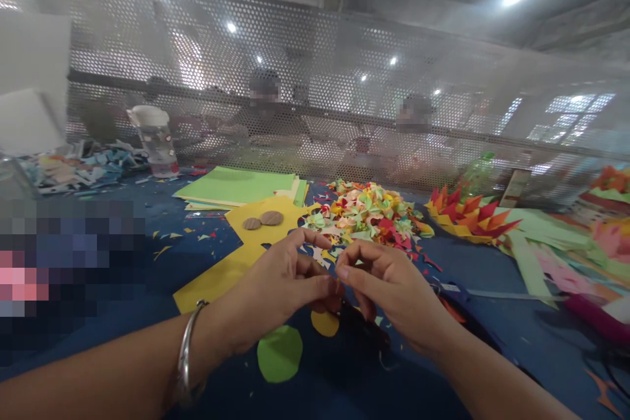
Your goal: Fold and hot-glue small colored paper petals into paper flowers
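Many blue and white paper scraps (pixel 88 167) lie heaped at the far left of your dark blue table (pixel 536 335), just left of a clear bottle with a white lid (pixel 156 144). Next comes yellow paper (pixel 216 279), smooth and straight-edged along its left side; you can't tell whether its near and far parts are one sheet. Two rounded brown pieces (pixel 271 218), finely lined and of unequal size, sit on the far part, nearer to you than a stack of light green sheets (pixel 241 185). On the near side lies a bright green disc (pixel 280 354), flat, its outline slightly uneven. Your left hand (pixel 290 275), a silver bangle (pixel 184 348) at its wrist, curls inward in the middle. A smaller orange-yellow disc (pixel 325 323) shows just below its fingers. Beyond is a loose pile of multicoloured cut paper (pixel 369 210). Your right hand (pixel 394 282) bends its fingers towards the left one; the fingertips are close together, but you can't tell whether either hand grips anything. Farther right stands a spiky red, orange and yellow paper flower (pixel 467 216), then pale green paper (pixel 556 226).
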{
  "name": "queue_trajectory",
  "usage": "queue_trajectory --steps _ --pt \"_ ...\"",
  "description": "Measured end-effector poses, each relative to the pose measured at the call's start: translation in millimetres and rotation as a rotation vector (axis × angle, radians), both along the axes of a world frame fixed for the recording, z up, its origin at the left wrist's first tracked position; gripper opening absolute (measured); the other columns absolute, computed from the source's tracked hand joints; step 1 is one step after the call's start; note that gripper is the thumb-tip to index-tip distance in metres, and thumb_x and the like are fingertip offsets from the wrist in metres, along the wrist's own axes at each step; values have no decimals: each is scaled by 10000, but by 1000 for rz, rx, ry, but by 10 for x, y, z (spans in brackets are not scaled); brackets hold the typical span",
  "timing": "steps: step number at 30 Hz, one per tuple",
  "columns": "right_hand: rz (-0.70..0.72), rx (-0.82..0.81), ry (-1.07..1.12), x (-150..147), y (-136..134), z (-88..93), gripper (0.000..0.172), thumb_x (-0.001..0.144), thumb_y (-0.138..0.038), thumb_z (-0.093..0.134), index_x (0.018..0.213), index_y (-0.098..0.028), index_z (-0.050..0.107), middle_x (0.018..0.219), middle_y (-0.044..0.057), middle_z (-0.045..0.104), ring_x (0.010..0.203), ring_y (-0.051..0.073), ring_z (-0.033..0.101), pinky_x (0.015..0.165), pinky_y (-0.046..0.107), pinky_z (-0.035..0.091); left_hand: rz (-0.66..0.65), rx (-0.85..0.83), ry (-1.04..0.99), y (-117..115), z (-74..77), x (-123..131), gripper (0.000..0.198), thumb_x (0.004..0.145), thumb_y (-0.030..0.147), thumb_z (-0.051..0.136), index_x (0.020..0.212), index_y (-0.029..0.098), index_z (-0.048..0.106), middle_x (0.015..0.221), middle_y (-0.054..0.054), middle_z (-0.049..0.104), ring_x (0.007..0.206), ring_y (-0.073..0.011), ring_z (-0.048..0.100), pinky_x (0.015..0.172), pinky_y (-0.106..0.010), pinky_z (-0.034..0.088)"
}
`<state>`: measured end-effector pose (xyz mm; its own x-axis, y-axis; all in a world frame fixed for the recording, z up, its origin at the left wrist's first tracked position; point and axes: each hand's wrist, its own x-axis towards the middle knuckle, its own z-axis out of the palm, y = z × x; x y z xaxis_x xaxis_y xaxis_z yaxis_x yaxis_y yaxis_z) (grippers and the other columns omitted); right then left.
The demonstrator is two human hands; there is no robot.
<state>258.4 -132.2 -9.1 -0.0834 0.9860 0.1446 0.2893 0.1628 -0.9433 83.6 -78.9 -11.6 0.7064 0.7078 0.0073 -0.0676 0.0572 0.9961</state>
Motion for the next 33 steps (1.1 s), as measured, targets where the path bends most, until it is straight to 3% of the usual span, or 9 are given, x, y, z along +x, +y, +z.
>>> queue_trajectory --steps 16,27,33 --pt "-13 5 -21 5 -8 -4 171 857 -348 600 793 -192 580 463 -96 455 365 59 396 410 188 317 -11 3 -8 -5 -13 4 519 733 354 783 1083 207 430 656 10 683 623 -153 650 599 -249 467" --pt "-30 27 13 4 -15 1 178 848 -346 634 785 -185 590 585 -77 503 392 44 439 411 185 333 29 -84 -29 -18 -3 1 551 685 285 825 1088 186 463 626 17 689 582 -133 637 588 -241 479" --pt "-132 78 63 4 -13 13 176 883 -374 619 853 -203 597 481 -98 469 389 56 414 437 189 339 77 -72 -56 -2 -24 12 503 709 231 800 1082 179 468 619 9 699 616 -152 671 615 -250 489"
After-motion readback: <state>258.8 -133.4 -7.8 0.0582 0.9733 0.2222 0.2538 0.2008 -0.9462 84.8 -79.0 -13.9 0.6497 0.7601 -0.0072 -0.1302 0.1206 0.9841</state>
